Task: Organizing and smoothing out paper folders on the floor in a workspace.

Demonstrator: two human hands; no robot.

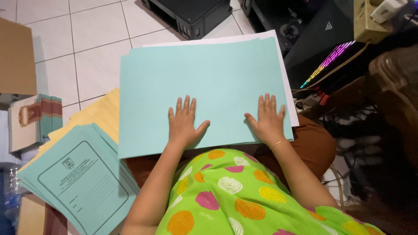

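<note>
A large light-blue sheet (pixel 209 82) lies across my lap, on top of a stack with white paper (pixel 285 74) showing at its top and right edges. My left hand (pixel 183 122) rests flat on the sheet's lower middle, fingers spread. My right hand (pixel 266 119), with a thin gold bracelet at the wrist, presses flat on the sheet's lower right. Neither hand grips anything. My green top with coloured circles fills the bottom of the view.
A pile of printed light-blue folders (pixel 82 178) lies at lower left over yellow-orange sheets (pixel 102 111). A stack of booklets (pixel 32 122) and a cardboard piece (pixel 16 56) sit far left. A black printer (pixel 189 15) stands ahead; cables, a glowing keyboard (pixel 328 63) and dark furniture crowd the right.
</note>
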